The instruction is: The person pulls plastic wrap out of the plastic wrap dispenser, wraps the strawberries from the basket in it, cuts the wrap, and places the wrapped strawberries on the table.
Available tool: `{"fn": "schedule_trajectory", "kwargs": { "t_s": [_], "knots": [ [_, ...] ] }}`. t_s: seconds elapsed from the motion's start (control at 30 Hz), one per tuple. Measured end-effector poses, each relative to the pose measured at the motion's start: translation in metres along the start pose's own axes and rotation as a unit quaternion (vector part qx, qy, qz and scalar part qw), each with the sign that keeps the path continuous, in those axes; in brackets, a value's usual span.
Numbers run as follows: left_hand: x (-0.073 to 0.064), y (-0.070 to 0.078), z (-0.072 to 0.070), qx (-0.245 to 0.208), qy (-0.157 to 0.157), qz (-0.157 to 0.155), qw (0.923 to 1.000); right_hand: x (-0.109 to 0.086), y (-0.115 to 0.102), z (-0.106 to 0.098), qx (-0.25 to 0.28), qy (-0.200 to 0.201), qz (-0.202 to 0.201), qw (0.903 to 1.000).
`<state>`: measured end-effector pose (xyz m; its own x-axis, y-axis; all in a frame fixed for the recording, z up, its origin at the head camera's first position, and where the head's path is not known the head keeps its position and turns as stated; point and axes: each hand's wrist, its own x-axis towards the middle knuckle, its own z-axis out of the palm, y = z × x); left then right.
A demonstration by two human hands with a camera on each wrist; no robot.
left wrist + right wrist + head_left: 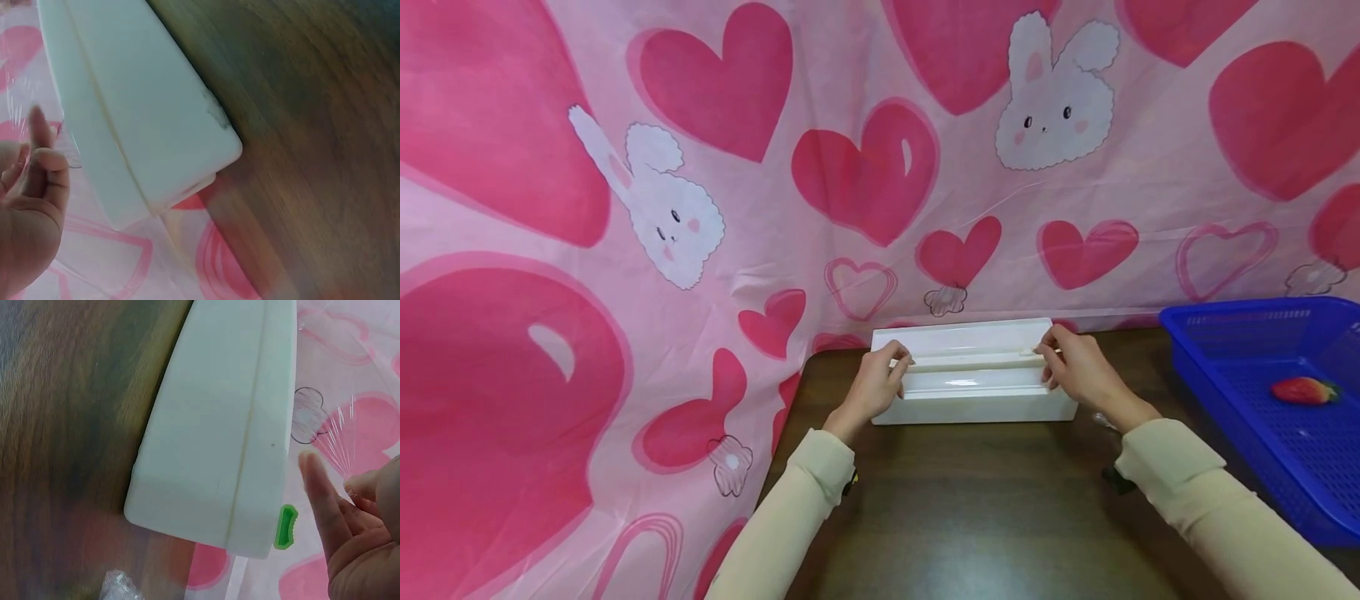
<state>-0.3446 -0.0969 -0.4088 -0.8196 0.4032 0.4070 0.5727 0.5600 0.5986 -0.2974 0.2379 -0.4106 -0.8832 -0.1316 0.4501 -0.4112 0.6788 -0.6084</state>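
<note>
A long white cling film dispenser box (pixel 977 409) stands on the table with its lid (pixel 958 335) raised at the back. At the box's left end, my left hand (pixel 872 383) pinches the clear film between thumb and fingers. My right hand (pixel 1082 371) pinches the film at the right end; creases in the film (pixel 340 434) fan out from its fingertips in the right wrist view. A small green piece (pixel 285 527) sits by the box's right end. The left wrist view shows the white box wall (pixel 144 106) beside my left hand's curled fingers.
At the right stands a blue plastic basket (pixel 1217 392) holding a strawberry (pixel 1303 390). Crumpled clear plastic (pixel 120 586) lies on the dark wooden table (pixel 970 517) near my right wrist. A pink heart-patterned cloth (pixel 842 75) hangs behind and to the left.
</note>
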Motion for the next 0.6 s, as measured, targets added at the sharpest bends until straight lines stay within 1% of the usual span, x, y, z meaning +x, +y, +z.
{"fn": "schedule_trajectory", "kwargs": {
  "t_s": [0.07,0.17,0.23,0.37,0.43,0.6],
  "knots": [
    [0.0,0.0,0.0,-0.015,-0.001,-0.01,0.9998,-0.001,0.0,0.0,0.003,0.005,-0.005,1.0],
    [0.0,0.0,-0.001,-0.002,-0.003,-0.007,1.0,-0.003,0.0,-0.002,-0.013,0.011,-0.017,0.9997],
    [0.001,0.0,-0.003,0.009,-0.011,-0.003,0.9999,-0.005,0.001,-0.003,-0.026,0.007,-0.021,0.9994],
    [0.003,0.0,-0.008,0.025,-0.028,0.007,0.9993,-0.006,-0.001,-0.008,-0.04,-0.008,-0.031,0.9987],
    [0.004,0.001,-0.012,0.03,-0.03,0.013,0.999,-0.006,-0.004,-0.01,-0.039,-0.011,-0.036,0.9986],
    [0.005,0.008,-0.023,0.033,-0.036,0.039,0.9981,-0.006,-0.01,-0.017,-0.042,0.003,-0.058,0.9975]
  ]
}}
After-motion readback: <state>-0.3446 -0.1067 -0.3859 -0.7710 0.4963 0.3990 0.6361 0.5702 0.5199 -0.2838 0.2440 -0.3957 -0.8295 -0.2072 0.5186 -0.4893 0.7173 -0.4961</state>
